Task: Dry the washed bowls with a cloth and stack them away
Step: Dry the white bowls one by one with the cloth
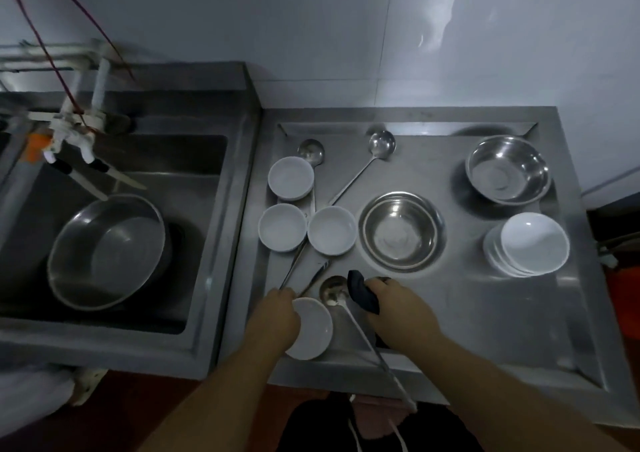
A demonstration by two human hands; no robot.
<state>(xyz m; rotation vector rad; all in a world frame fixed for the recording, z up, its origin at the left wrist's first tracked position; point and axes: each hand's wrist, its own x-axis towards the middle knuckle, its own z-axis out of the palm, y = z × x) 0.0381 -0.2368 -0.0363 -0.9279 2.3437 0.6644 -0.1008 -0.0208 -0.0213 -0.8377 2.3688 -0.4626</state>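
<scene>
My left hand (277,316) grips a small white bowl (313,330) at the front edge of the steel counter (485,313). Just to its right, my right hand (398,308) holds a dark cloth (362,294) bunched in its fingers. Three more small white bowls (291,177) (282,227) (331,230) sit upright at the counter's left. A stack of white bowls (528,245) stands at the right. Two steel bowls (401,231) (508,169) sit in the middle and at the back right.
Several long steel ladles (381,145) (333,290) lie among the bowls; one handle juts over the front edge. The sink (207,174) at the left holds a large steel basin (107,250) under the taps (74,133). A tiled wall is behind.
</scene>
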